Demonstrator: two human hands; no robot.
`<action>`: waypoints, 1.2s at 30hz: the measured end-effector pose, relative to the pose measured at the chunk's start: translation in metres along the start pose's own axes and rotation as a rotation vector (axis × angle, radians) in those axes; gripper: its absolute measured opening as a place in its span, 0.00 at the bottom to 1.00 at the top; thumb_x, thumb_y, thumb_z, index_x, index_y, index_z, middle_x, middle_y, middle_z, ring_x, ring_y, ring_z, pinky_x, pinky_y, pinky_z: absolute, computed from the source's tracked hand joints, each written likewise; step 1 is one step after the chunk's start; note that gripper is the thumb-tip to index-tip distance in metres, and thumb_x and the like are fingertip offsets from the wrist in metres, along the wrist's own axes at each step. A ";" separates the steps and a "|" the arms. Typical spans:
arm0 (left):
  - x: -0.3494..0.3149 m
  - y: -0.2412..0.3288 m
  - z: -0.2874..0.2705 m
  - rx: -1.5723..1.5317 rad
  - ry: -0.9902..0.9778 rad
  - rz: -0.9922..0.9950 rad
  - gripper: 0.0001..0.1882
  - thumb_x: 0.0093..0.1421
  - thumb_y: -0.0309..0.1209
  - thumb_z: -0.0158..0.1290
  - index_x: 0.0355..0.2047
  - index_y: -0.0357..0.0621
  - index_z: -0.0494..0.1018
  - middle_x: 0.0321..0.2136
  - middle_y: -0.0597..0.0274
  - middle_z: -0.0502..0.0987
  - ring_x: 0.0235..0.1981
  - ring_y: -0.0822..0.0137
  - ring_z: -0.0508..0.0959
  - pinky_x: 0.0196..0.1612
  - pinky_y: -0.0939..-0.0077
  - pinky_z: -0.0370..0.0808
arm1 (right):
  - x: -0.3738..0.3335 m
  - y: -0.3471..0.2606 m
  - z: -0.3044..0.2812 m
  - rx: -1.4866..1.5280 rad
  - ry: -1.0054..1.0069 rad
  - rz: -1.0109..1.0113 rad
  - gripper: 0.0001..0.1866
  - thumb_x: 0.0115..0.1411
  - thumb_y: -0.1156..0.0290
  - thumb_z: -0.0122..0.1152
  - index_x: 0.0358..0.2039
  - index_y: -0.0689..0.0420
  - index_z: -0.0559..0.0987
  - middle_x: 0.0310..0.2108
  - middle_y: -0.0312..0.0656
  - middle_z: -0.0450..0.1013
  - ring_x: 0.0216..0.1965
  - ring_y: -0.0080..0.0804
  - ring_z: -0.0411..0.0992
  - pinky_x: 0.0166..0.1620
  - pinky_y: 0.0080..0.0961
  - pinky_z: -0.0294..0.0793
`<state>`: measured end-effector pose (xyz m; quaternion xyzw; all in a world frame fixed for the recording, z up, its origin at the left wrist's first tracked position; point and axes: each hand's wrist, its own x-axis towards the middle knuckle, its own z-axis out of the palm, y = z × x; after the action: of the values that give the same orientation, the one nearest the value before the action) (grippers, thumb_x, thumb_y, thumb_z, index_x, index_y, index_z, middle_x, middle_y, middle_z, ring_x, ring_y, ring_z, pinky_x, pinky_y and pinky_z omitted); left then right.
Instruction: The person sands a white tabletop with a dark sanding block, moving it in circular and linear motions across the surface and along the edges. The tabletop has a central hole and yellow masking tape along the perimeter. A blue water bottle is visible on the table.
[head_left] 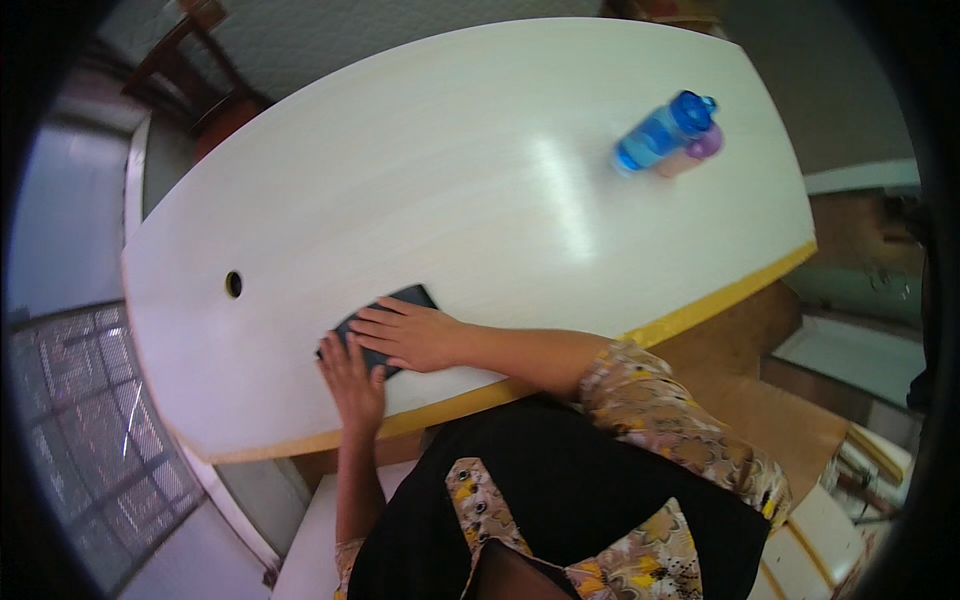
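Observation:
A dark, flat, roughly rectangular thing (416, 294) lies on the white table (400, 190) near its front edge. Whether it is a folded cloth or a thin case, I cannot tell. My right hand (420, 336) rests flat across its middle, fingers stretched toward the left. At its left end my left hand (352, 388) lies with the fingers extended, the tips touching or overlapping its edge. Both palms face down, and the hands hide much of the dark surface.
A blue bottle (660, 132) and a pink one with a purple top (692, 155) are at the table's far right. A round hole (234, 284) opens in the tabletop at left. A wooden chair (200, 85) stands beyond the far left edge.

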<state>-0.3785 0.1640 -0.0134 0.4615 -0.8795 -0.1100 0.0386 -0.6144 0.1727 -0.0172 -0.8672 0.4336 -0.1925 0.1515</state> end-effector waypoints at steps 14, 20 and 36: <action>0.113 -0.004 -0.009 0.035 0.115 0.083 0.34 0.72 0.40 0.51 0.74 0.42 0.58 0.77 0.44 0.51 0.77 0.39 0.49 0.76 0.38 0.45 | 0.031 0.081 -0.028 -0.217 -0.061 0.000 0.30 0.71 0.51 0.57 0.69 0.49 0.72 0.77 0.41 0.57 0.78 0.38 0.50 0.78 0.48 0.45; 0.175 -0.009 -0.017 -0.064 0.055 0.090 0.32 0.73 0.37 0.50 0.75 0.45 0.58 0.77 0.52 0.54 0.78 0.47 0.50 0.77 0.47 0.47 | 0.057 0.115 -0.047 -0.163 0.024 0.110 0.27 0.73 0.56 0.53 0.69 0.51 0.71 0.76 0.38 0.59 0.78 0.37 0.50 0.79 0.46 0.45; -0.051 0.055 -0.012 -0.043 -0.096 0.013 0.39 0.69 0.45 0.53 0.73 0.34 0.58 0.76 0.42 0.53 0.78 0.40 0.50 0.76 0.40 0.46 | -0.067 -0.035 -0.018 0.181 -0.142 -0.103 0.30 0.69 0.52 0.58 0.68 0.48 0.73 0.77 0.49 0.54 0.79 0.44 0.48 0.78 0.48 0.44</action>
<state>-0.3917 0.2344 0.0131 0.4491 -0.8807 -0.1506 0.0073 -0.6350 0.2452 0.0001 -0.8825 0.3576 -0.1763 0.2496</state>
